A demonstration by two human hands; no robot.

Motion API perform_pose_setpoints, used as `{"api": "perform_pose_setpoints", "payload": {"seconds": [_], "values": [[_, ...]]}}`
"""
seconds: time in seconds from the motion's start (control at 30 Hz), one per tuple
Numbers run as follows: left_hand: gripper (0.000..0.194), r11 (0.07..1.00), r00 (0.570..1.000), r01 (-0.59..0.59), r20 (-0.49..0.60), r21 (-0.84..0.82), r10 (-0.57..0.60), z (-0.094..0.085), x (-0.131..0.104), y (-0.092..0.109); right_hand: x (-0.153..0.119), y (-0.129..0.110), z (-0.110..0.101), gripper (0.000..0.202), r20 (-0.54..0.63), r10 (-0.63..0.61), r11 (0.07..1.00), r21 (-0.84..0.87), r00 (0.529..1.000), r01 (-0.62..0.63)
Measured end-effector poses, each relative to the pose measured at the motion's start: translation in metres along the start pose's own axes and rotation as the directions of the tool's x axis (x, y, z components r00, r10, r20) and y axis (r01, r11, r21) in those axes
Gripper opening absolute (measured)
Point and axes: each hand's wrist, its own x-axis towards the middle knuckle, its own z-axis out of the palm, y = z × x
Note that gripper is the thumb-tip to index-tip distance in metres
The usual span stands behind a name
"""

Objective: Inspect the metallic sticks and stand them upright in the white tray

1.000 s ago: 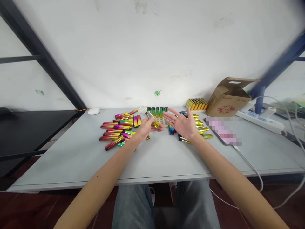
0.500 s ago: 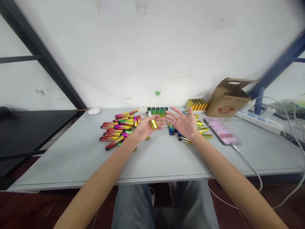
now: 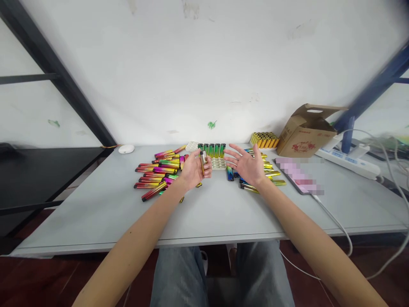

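Note:
My left hand [image 3: 192, 171] has its fingers curled round a gold lighter [image 3: 203, 162], which stands nearly upright with its dark top showing. Palm up and fingers spread, my right hand [image 3: 249, 167] holds nothing. Between and behind the hands lies a white tray [image 3: 219, 164] with a row of green lighters [image 3: 211, 150] standing at its back. A pile of red, yellow and purple lighters [image 3: 153, 179] lies left of my left hand. Gold and blue lighters [image 3: 271, 174] lie beside and partly behind my right hand.
A block of yellow lighters [image 3: 264, 140] stands at the wall beside an open cardboard box [image 3: 303, 134]. Towards the right are a phone [image 3: 295, 177] with a cable and a white power strip [image 3: 349, 162]. A white case [image 3: 126, 149] sits at the back left.
My left fingers have curled round the lighter, which has tilted from slanting to nearly upright. More of the white tray shows. My right hand has barely moved.

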Motion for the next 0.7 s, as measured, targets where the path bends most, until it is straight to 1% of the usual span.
{"api": "perform_pose_setpoints", "payload": {"seconds": [0.1, 0.3, 0.53, 0.7], "values": [[0.038, 1.0, 1.0, 0.002, 0.004, 0.016, -0.002, -0.0005, 0.0013, -0.0012, -0.0014, -0.001, 0.0019, 0.074, 0.0, -0.032, 0.999, 0.005, 0.999, 0.032], [0.032, 0.997, 0.997, -0.057, -0.047, 0.055, 0.06, -0.0007, 0.0041, -0.0031, -0.0027, -0.0035, 0.0021, 0.074, -0.072, -0.08, 0.996, -0.047, 0.994, 0.077], [0.026, 0.992, 0.994, -0.07, -0.071, 0.102, 0.078, 0.0039, 0.004, -0.0058, -0.0014, -0.0013, 0.0005, 0.074, -0.051, -0.098, 0.991, -0.092, 0.994, 0.093], [0.027, 0.991, 0.996, -0.076, -0.045, 0.107, 0.082, 0.0034, 0.0037, -0.0071, -0.0012, -0.0016, 0.0003, 0.072, -0.052, -0.089, 0.995, -0.044, 0.995, 0.087]]}}
